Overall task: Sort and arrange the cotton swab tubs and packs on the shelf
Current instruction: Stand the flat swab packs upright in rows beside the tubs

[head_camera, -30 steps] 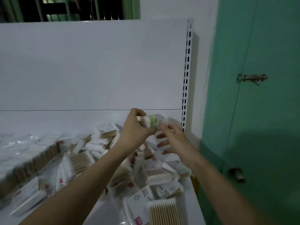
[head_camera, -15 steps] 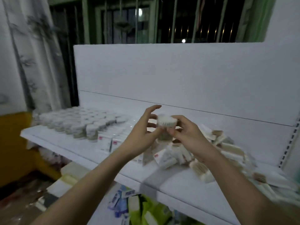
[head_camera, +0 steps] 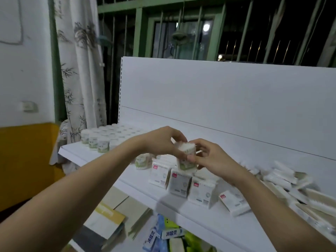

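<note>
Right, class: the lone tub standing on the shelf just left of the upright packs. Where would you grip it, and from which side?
Grip the lone tub round its curved wall, fingers on opposite sides, coming from the front edge of the shelf. It seems to stand upright, the upright packs crowd its right, and the front looks open. Both hands are busy with another tub.

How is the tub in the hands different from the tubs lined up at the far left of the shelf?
The held tub is up in the air, gripped by the left hand and right hand; the row tubs stand on the shelf, untouched. The held tub is alone and tilted; the row tubs are upright, packed in rows. Both look like the same white and green tub.
</note>
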